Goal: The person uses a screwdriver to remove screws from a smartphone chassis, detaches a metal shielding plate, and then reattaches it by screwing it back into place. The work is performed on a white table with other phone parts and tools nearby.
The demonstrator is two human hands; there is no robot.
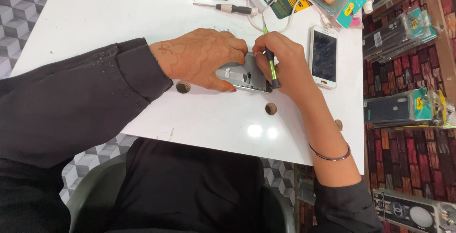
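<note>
Screwdriver work on an opened phone frame (pixel 247 75) was the step in hand. The frame, a grey metal chassis with its inner parts exposed, lay flat on the white bench (pixel 199 119), near the middle and just far of two round holes in the top. The left hand (pixel 202 57) lay palm-down over the frame's left end, its fingers pressing the frame to the bench so it could not turn. The right hand (pixel 280 60) was closed round a slim green-and-black screwdriver (pixel 270 60), held nearly upright like a pen, with the tip down at the frame's right edge.

To the right, just beside the right hand, a white phone (pixel 324 56) lay face-up. A second screwdriver (pixel 227 8) with a dark handle lay at the far side, near a white cable (pixel 289 17) and some packaged goods.

By my judgement a small screw was being worked at that edge. That calls for steady downward pressure, a tip kept square in the screw head, and the left hand's hold unbroken.
</note>
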